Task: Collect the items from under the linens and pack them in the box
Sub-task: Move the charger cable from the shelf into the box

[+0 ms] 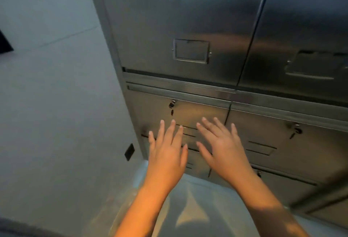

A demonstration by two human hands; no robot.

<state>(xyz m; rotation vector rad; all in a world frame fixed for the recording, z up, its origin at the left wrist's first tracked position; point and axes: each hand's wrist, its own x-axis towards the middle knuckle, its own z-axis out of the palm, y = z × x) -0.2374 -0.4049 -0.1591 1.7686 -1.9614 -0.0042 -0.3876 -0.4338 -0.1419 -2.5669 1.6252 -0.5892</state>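
A steel cabinet (188,20) fills the upper right of the head view, with tall doors above and rows of drawers below. My left hand (166,152) and my right hand (222,148) are stretched out side by side in front of the upper left drawer (199,110), palms down, fingers spread, holding nothing. That drawer is shut, and a key (171,104) hangs in its lock. No linens, loose items or box are in view.
A plain grey wall (56,104) runs along the left, with a small dark plate (129,152) low on it. More drawers with keys (295,131) lie to the right. A pale floor (197,208) shows below my arms.
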